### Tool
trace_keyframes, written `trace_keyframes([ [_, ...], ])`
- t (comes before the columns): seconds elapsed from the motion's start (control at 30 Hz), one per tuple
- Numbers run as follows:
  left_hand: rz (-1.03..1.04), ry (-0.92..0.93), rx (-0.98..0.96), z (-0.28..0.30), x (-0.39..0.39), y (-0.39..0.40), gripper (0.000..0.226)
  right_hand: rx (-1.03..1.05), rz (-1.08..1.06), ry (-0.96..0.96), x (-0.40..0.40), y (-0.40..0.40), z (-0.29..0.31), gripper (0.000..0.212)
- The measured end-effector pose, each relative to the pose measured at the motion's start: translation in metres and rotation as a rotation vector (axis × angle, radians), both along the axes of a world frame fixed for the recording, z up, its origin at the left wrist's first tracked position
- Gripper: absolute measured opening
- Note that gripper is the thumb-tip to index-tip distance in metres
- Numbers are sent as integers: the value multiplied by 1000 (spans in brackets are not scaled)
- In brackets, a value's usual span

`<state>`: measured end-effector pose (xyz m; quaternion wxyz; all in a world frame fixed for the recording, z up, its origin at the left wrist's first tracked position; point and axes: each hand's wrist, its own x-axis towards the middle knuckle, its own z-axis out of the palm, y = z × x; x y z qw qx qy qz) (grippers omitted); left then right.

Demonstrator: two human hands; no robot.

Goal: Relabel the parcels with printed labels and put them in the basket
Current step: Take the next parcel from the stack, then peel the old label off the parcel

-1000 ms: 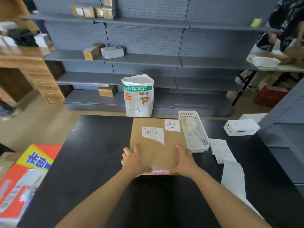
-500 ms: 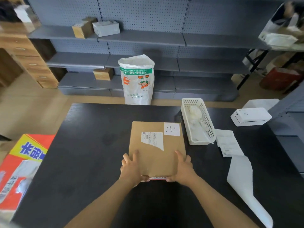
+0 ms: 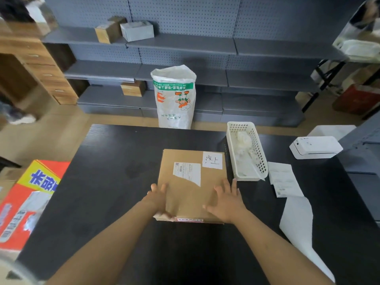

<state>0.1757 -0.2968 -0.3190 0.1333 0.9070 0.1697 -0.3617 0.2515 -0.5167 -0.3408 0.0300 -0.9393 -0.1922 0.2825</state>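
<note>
Grey metal shelving [image 3: 181, 45] with a dotted pegboard back fills the far wall, carrying a few small cardboard boxes [image 3: 108, 31], and a woven plastic sack [image 3: 174, 97] printed in green and orange stands on the pale wood floor before it. Nearer lies a matt black tabletop [image 3: 107, 182] with a faint wood grain. At its middle rests the parcel [image 3: 191, 184], a flat, squarish box of plain brown cardboard, lying level on the tabletop. On its upper face sits a white printed label [image 3: 187, 173] with a torn lower edge, and beside that a small white square [image 3: 212, 160] bearing handwritten marks.

The left hand [image 3: 159, 199] grips the parcel's near left edge, the fingers [image 3: 157, 187] curled along the side and the thumb tucked at the near corner. The right hand [image 3: 227, 202] rests on the near right part of the lid with its fingers [image 3: 226, 185] spread wide and straight.

Just right of the parcel stands a white plastic basket [image 3: 261, 159], long and narrow, its walls a lattice of small holes; crumpled white material lies inside. Further right lie a white printed slip [image 3: 284, 179], a long curling strip of glossy white backing paper [image 3: 298, 221], and a smooth, rounded white label printer [image 3: 315, 147]. A glossy red and yellow carton [image 3: 26, 202] stands off the tabletop's left edge.
</note>
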Motion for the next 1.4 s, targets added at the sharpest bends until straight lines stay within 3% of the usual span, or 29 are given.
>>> trace_keyframes([
  [0.13, 29, 3, 74, 10, 16, -1, 106, 68, -18, -138, 8, 6, 6, 56],
  [0.3, -46, -314, 194, 11, 45, -5, 47, 218, -16, -251, 24, 8, 8, 25],
  [0.53, 132, -429, 3, 1, 84, 10, 36, 337, -32, -194, 46, 28, 4, 29],
  [0.97, 323, -537, 30, -27, 104, 9, 24, 361, 17, -238, 59, 44, -14, 32],
  [1.13, 390, -541, -6, -29, 109, 14, 25, 352, 35, -233, 61, 42, -16, 31],
  [1.27, 249, -617, 82, -38, 96, 18, 25, 324, 39, -245, 63, 43, -16, 31],
  [1.33, 220, -665, 104, -44, 76, 16, 47, 314, 26, -239, 67, 46, -15, 28],
  [1.4, 190, -615, 58, -51, 49, 16, 87, 319, -2, -249, 72, 50, -13, 24],
])
